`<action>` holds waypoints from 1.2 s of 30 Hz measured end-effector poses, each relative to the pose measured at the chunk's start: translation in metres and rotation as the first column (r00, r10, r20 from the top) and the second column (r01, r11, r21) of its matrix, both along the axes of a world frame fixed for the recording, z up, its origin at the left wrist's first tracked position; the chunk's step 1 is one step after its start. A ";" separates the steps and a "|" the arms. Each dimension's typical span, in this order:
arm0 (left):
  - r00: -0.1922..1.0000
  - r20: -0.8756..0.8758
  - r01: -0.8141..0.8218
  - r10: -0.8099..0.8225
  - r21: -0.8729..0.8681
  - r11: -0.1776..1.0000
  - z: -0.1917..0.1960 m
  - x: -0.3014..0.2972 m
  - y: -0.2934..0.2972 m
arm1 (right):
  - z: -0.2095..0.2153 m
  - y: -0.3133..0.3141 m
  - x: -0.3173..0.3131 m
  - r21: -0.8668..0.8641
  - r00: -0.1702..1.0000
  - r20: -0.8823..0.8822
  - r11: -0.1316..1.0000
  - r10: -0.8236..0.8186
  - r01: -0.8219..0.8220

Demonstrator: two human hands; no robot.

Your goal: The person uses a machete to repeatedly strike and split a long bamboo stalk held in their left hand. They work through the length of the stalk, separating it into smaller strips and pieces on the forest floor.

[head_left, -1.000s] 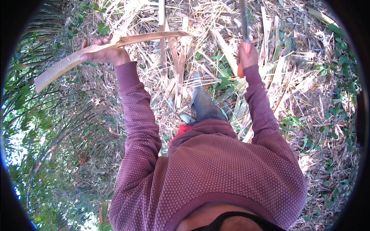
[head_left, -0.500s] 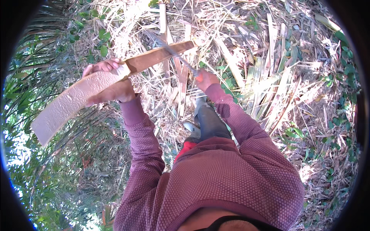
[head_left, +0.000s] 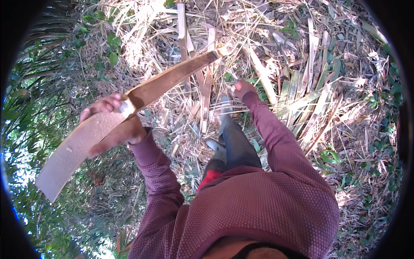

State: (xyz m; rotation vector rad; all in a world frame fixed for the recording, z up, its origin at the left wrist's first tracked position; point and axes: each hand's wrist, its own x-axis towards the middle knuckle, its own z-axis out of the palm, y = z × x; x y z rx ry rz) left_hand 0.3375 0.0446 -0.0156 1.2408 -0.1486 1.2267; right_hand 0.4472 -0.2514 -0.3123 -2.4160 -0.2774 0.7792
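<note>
My left hand (head_left: 113,129) is closed round a wide split piece of bamboo (head_left: 168,80) near a joint. The piece slants from the lower left up to the far middle. Its near part is pale; past the joint the inner side is brown. At the right, my right hand (head_left: 245,90) grips a knife (head_left: 234,77) whose handle shows a bit of orange. Only a short, blurred stretch of the blade can be made out, close to the bamboo's far end. Whether blade and bamboo touch, I cannot tell.
Split bamboo strips (head_left: 297,93) lie in a pile on the ground at the right. More upright-lying strips (head_left: 206,101) are under the held piece. Dry litter covers the ground round my boots (head_left: 225,110). Green leafy plants (head_left: 26,142) stand at the left.
My left hand and the bamboo have moved down and left. My right hand has moved right and slightly down. The knife blade, earlier across the bamboo, now shows near its far end.
</note>
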 end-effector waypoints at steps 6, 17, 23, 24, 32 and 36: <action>1.000 0.003 -0.003 0.003 -0.084 0.996 -0.007 -0.010 0.010 | -0.026 0.016 0.001 0.028 0.992 0.013 0.991 -0.128 0.128; 0.997 0.002 0.077 -0.077 -0.112 0.991 -0.023 -0.035 0.045 | -0.054 0.015 0.031 -0.011 0.998 0.035 0.998 -0.057 0.058; 0.988 0.008 0.153 -0.154 -0.186 0.971 -0.023 -0.042 0.038 | -0.052 0.019 0.014 -0.034 0.999 0.002 0.998 0.052 -0.052; 0.987 0.014 0.163 -0.162 -0.162 0.973 -0.023 -0.040 0.042 | -0.084 0.014 0.017 -0.061 0.997 0.049 0.996 -0.067 0.070; 0.997 -0.007 0.072 -0.074 -0.117 0.990 -0.023 -0.042 0.046 | -0.107 -0.006 0.029 -0.151 0.997 -0.054 0.988 -0.047 0.038; 0.992 -0.033 0.117 -0.120 -0.079 0.990 -0.017 -0.032 0.048 | -0.114 -0.001 0.053 -0.222 0.942 -0.177 0.944 -0.285 0.244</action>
